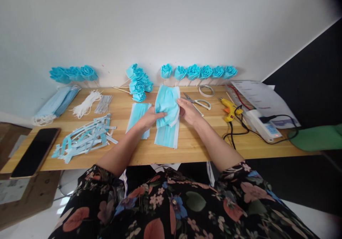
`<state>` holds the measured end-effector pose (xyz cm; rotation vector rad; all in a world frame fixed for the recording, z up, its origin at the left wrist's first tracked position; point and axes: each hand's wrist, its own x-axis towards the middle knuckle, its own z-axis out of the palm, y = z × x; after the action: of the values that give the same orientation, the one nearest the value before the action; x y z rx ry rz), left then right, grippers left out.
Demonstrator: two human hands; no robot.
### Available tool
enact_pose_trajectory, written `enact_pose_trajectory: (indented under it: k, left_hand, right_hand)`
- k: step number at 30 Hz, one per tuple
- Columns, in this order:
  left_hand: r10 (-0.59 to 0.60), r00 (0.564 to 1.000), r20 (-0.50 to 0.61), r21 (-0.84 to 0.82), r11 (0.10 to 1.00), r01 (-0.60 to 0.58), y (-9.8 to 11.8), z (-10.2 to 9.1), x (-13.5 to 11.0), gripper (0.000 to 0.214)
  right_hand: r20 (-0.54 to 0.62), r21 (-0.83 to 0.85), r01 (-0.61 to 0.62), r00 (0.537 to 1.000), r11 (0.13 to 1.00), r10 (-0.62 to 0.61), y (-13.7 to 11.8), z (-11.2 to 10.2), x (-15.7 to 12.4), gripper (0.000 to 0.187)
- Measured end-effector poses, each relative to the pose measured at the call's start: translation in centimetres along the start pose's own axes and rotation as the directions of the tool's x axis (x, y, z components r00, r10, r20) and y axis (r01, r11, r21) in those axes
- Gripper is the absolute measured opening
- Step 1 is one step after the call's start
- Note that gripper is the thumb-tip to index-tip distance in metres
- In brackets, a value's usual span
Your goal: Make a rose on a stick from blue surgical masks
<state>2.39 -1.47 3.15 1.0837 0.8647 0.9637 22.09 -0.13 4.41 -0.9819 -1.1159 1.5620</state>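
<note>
Both my hands hold a light blue face mask sheet (167,105) up over the middle of the wooden table (192,144). My left hand (151,118) grips its lower left edge with closed fingers. My right hand (189,111) pinches its right edge. Under the held sheet lies another blue mask piece (167,135), and a further one (137,116) lies just to the left.
Blue fabric roses (199,71) line the wall, with a bunch (139,82) at centre and more (73,73) at left. Scissors (199,103), a tape ring (206,90), a yellow glue gun (229,109) and a power strip (264,125) lie right. Cut strips (85,137), elastic loops (85,104), stacked masks (57,103) and a phone (36,151) lie left.
</note>
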Motion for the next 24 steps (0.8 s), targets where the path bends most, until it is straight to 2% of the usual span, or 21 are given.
enact_pose_trajectory:
  k: [3, 9, 13, 17, 20, 24]
  left_hand:
    - [-0.027, 0.996, 0.085, 0.059, 0.998, 0.023, 0.3, 0.23, -0.38, 0.055]
    - [-0.089, 0.987, 0.133, 0.174, 0.983, 0.065, 0.62, 0.53, -0.52, 0.049]
    - [-0.037, 0.994, 0.107, 0.237, 0.971, 0.01, 0.52, 0.3, -0.24, 0.052]
    - [-0.011, 0.98, 0.2, 0.32, 0.946, -0.055, 0.62, -0.11, -0.05, 0.064]
    - [-0.052, 0.965, 0.256, 0.345, 0.938, -0.041, 0.82, -0.13, -0.24, 0.069]
    - [-0.067, 0.975, 0.214, 0.257, 0.966, 0.01, 0.85, 0.26, -0.53, 0.066]
  right_hand:
    - [-0.024, 0.004, -0.001, 1.0, 1.0, 0.001, 0.02, -0.09, 0.08, 0.047]
    - [-0.185, 0.005, 0.092, 0.979, 0.996, -0.09, -0.31, -0.07, 0.25, 0.048]
    - [-0.235, 0.033, 0.13, 0.965, 0.991, -0.119, -0.49, -0.33, 0.5, 0.05]
    - [-0.307, 0.04, 0.15, 0.943, 0.988, -0.131, -0.64, -0.66, 0.69, 0.051]
    - [-0.317, 0.039, 0.161, 0.938, 0.986, -0.14, -0.75, -0.69, 0.7, 0.052]
    - [-0.273, 0.04, 0.151, 0.952, 0.988, -0.135, -0.52, -0.54, 0.6, 0.051]
